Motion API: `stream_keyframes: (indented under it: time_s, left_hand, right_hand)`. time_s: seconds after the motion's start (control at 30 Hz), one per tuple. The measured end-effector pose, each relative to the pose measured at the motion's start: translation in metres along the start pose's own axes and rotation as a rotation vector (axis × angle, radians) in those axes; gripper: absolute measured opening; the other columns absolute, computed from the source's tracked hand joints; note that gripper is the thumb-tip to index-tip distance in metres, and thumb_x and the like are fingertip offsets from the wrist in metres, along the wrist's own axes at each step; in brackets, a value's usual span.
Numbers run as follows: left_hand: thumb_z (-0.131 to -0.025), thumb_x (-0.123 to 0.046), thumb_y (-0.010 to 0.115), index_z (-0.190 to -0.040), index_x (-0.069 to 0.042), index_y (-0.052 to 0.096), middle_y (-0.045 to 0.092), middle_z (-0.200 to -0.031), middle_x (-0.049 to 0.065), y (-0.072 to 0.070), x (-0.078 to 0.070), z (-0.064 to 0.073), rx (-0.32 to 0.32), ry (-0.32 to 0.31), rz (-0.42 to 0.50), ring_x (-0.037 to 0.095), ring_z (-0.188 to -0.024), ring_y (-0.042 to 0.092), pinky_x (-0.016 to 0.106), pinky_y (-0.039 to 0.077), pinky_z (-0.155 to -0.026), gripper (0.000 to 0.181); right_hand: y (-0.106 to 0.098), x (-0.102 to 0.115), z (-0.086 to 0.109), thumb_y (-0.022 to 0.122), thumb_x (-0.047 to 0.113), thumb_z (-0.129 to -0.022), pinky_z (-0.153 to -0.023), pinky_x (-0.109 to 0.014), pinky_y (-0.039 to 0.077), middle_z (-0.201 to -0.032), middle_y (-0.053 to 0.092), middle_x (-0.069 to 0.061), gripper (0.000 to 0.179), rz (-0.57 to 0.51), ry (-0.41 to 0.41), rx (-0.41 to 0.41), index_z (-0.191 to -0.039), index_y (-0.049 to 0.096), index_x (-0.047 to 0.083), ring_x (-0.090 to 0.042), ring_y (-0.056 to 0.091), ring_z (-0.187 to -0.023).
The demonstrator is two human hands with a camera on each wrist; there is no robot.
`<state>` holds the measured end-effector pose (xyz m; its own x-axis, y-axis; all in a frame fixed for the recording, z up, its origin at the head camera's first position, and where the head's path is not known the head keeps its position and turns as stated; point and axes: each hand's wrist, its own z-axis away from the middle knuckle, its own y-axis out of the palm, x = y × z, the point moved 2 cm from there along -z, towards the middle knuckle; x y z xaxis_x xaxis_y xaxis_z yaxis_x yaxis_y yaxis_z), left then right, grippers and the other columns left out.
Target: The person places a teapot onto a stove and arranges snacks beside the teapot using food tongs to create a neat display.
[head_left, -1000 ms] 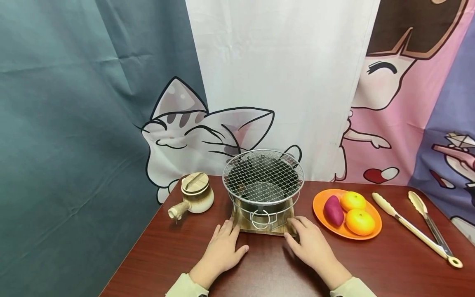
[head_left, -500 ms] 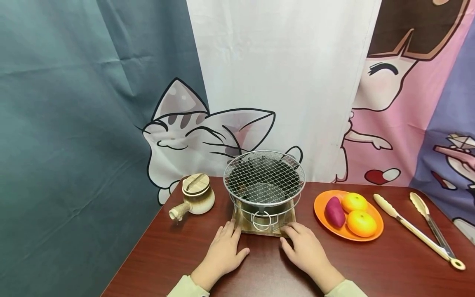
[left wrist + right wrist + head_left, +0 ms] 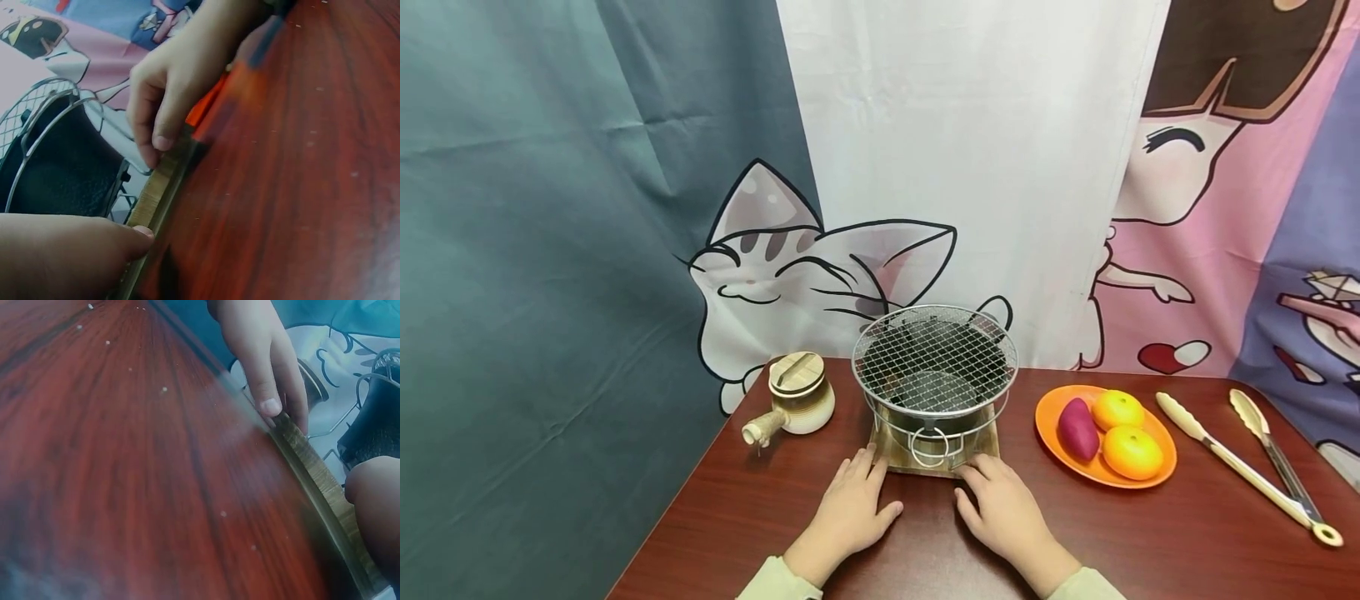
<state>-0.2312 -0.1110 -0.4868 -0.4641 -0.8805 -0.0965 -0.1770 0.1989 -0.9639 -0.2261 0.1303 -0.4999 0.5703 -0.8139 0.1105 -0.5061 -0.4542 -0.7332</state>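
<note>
A tabletop charcoal grill with a round wire mesh and a dark bowl stands on a square wooden board. My left hand lies at the board's front left corner with fairly straight fingers, thumb spread to the side. At the front right part of the board, the fingertips of my right hand touch its edge, the thumb pointing toward the middle. Both wrist views show the fingers along the board's edge, low over the table. No object is gripped in either hand.
Left of the grill is a small side-handled pot with a wooden lid. To the right, an orange plate bears a purple sweet potato and two oranges. Long tongs lie spread at the far right. A printed curtain hangs behind the table.
My right hand has slid left along the board's front edge, closer to the left hand. The left hand, the grill and the other things look unchanged, apart from a slight shift of view.
</note>
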Motion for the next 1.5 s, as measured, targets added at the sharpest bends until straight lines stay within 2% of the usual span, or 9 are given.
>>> stream_keyframes:
  time_s: [0.17,0.37,0.5,0.67,0.9,1.07,1.17,1.3,1.5]
  left_hand:
    - [-0.09,-0.038,0.068,-0.132,-0.002,0.062,0.057,-0.138,0.021,-0.007,0.015,-0.002,-0.111,0.009,0.035,0.038,-0.133,0.051,0.053,0.04,-0.11,0.056]
    - [-0.087,-0.027,0.072,-0.121,-0.005,0.068,0.062,-0.129,0.018,-0.027,0.043,-0.003,-0.331,-0.009,0.069,0.037,-0.12,0.06,0.053,0.046,-0.102,0.042]
    - [-0.085,-0.02,0.072,-0.115,-0.005,0.071,0.066,-0.118,0.015,-0.042,0.062,-0.002,-0.465,-0.035,0.054,0.037,-0.108,0.063,0.054,0.049,-0.094,0.033]
    - [-0.085,-0.018,0.07,-0.109,-0.005,0.072,0.065,-0.112,0.014,-0.059,0.086,-0.001,-0.598,-0.121,0.066,0.038,-0.105,0.062,0.056,0.048,-0.09,0.027]
    - [-0.087,-0.017,0.069,-0.107,-0.002,0.07,0.064,-0.109,0.016,-0.066,0.114,-0.003,-0.693,-0.288,0.1,0.042,-0.105,0.057,0.059,0.043,-0.09,0.026]
    - [-0.089,-0.023,0.067,-0.113,-0.005,0.065,0.064,-0.106,0.016,-0.064,0.132,-0.003,-0.685,-0.456,0.126,0.041,-0.1,0.055,0.056,0.043,-0.084,0.03]
    - [-0.089,-0.029,0.068,-0.118,-0.007,0.061,0.064,-0.111,0.017,-0.062,0.141,-0.003,-0.637,-0.54,0.141,0.041,-0.103,0.054,0.057,0.044,-0.085,0.037]
    - [-0.088,-0.036,0.07,-0.123,-0.008,0.058,0.062,-0.118,0.017,-0.057,0.151,-0.003,-0.566,-0.615,0.183,0.041,-0.106,0.056,0.06,0.045,-0.084,0.045]
    - [-0.089,-0.044,0.069,-0.136,-0.012,0.053,0.058,-0.131,0.016,-0.05,0.165,-0.004,-0.439,-0.722,0.342,0.043,-0.111,0.059,0.062,0.048,-0.083,0.06]
  right_hand:
    - [0.003,-0.001,0.002,0.076,0.021,-0.078,-0.083,-0.044,0.051,-0.096,0.06,-0.001,0.024,0.007,-0.004,-0.008,-0.099,0.072,0.009,-0.024,0.06,-0.09]
    - [0.004,-0.002,0.002,0.072,0.023,-0.08,-0.083,-0.044,0.05,-0.097,0.059,-0.001,0.025,-0.004,-0.003,-0.015,-0.101,0.071,0.009,-0.024,0.058,-0.09]
    - [0.003,-0.001,0.002,0.072,0.024,-0.08,-0.082,-0.043,0.049,-0.097,0.059,-0.001,0.025,-0.001,-0.002,-0.021,-0.1,0.071,0.01,-0.024,0.058,-0.089]
    - [0.003,-0.002,0.001,0.073,0.023,-0.08,-0.082,-0.044,0.049,-0.097,0.059,-0.001,0.024,-0.006,0.009,-0.019,-0.1,0.071,0.009,-0.024,0.058,-0.089]
    - [0.004,-0.004,0.003,0.074,0.024,-0.081,-0.083,-0.044,0.049,-0.098,0.059,-0.001,0.023,-0.014,0.031,-0.005,-0.1,0.071,0.011,-0.024,0.058,-0.09]
    - [0.005,-0.003,0.002,0.074,0.024,-0.081,-0.083,-0.044,0.049,-0.098,0.059,0.0,0.023,-0.017,0.028,-0.014,-0.1,0.071,0.012,-0.023,0.058,-0.09]
    - [0.005,-0.002,0.001,0.075,0.023,-0.08,-0.082,-0.044,0.049,-0.098,0.059,0.0,0.023,-0.02,0.022,-0.025,-0.1,0.072,0.011,-0.023,0.058,-0.09]
    - [0.004,-0.002,0.001,0.075,0.022,-0.08,-0.082,-0.044,0.049,-0.098,0.059,0.0,0.024,-0.02,0.021,-0.026,-0.1,0.072,0.01,-0.023,0.058,-0.09]
    - [0.003,-0.002,0.001,0.075,0.023,-0.08,-0.081,-0.044,0.049,-0.097,0.059,0.0,0.023,-0.023,0.024,-0.026,-0.099,0.072,0.01,-0.023,0.058,-0.09]
